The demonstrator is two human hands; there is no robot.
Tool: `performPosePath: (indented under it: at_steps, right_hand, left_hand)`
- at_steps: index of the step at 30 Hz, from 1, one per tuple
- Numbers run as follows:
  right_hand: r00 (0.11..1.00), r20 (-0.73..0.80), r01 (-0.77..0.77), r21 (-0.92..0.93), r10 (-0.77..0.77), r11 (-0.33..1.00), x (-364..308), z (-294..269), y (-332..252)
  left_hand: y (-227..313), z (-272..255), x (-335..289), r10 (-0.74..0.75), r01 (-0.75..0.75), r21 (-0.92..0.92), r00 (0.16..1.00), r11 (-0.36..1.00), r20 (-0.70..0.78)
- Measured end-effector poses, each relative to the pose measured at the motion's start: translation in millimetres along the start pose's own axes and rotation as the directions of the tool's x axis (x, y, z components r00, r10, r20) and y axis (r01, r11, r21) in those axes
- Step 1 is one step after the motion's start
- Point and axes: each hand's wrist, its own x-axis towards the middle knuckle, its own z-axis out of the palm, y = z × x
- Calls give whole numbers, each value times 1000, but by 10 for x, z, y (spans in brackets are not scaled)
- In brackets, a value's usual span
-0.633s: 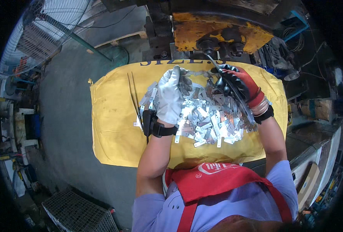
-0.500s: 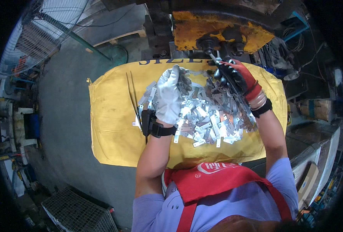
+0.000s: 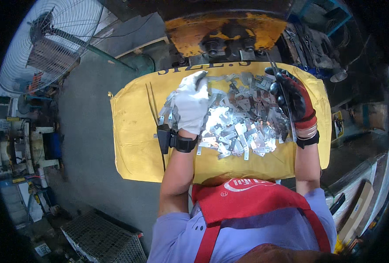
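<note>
My left hand point(image 3: 192, 104), in a white glove, is over the left side of a heap of small flat metal strips with holes point(image 3: 242, 131). Its thumb is raised and its fingers curl inward; whatever they hold is hidden. On the right, my right hand point(image 3: 293, 97) wears a black and red glove. It is closed around long metal tweezers point(image 3: 289, 107), whose tips point away from me past the far edge of the yellow sheet point(image 3: 135, 144) under the heap. Nothing distinct shows between the tips.
Beyond the sheet stands a worn orange machine point(image 3: 225, 33) with dark bolts. Two thin dark prongs point(image 3: 151, 103) lie left of my left hand. A large fan point(image 3: 43, 46) stands far left; a wire basket point(image 3: 102, 239) is near left. A long cardboard piece point(image 3: 355, 210) is at right.
My right hand has drawn back from the machine toward the right side of the heap, still gripping the tweezers. My left hand stays over the heap's left side. The whole view has shifted slightly.
</note>
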Motion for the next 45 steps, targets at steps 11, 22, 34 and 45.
performPosePath:
  at_steps: [11, 22, 34, 45]
  right_hand:
    - [1000, -21, 1, 285, 6, 958, -82, -83, -83]
    - [997, -67, 49, 248, -34, 967, -81, -168, -2]
    - [1000, -24, -8, 303, 16, 953, -54, -149, -6]
    - [1000, -6, -13, 321, 16, 947, -47, -179, 56]
  left_hand:
    - [22, 433, 13, 421, -651, 568, 759, 504, 496]
    - [35, 50, -159, 376, -436, 390, 899, 811, 224]
    - [-20, 122, -82, 404, -574, 568, 819, 590, 408]
    - [126, 146, -72, 237, -513, 583, 842, 630, 485]
